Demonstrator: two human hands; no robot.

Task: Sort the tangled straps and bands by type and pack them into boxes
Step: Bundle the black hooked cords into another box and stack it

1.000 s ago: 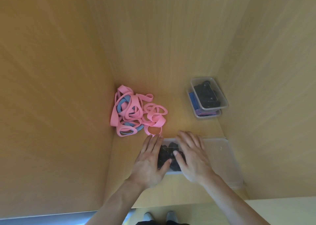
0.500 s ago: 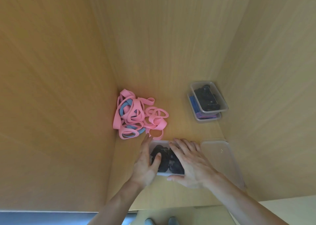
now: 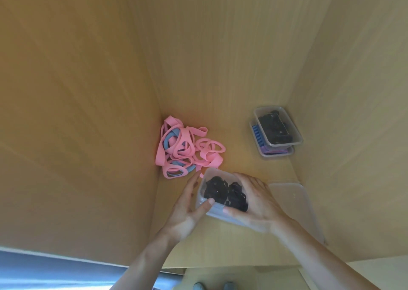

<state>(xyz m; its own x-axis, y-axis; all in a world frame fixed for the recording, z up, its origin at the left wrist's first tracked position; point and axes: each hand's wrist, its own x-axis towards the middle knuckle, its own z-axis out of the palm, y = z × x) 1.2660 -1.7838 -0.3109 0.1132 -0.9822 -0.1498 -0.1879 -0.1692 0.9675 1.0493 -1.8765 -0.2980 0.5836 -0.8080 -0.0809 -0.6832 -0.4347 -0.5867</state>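
Observation:
A clear plastic box (image 3: 210, 176) filled with black straps (image 3: 225, 192) sits tilted between my hands, its near end raised off the shelf. My left hand (image 3: 187, 210) holds its left side, thumb on the front rim. My right hand (image 3: 254, 203) grips its right side, thumb under the front wall. A tangle of pink bands (image 3: 185, 146) with a few blue bands (image 3: 169, 139) lies in the back left corner, touching the box's far edge.
Two stacked clear boxes (image 3: 277, 133) stand at the back right, black straps in the top one, blue and purple ones below. A clear lid (image 3: 291, 199) lies to the right of my hands. Wooden walls enclose the shelf on three sides.
My hands moved from pressing on top of the box to gripping its sides. The box has shifted left, off the lid, and is now tilted up.

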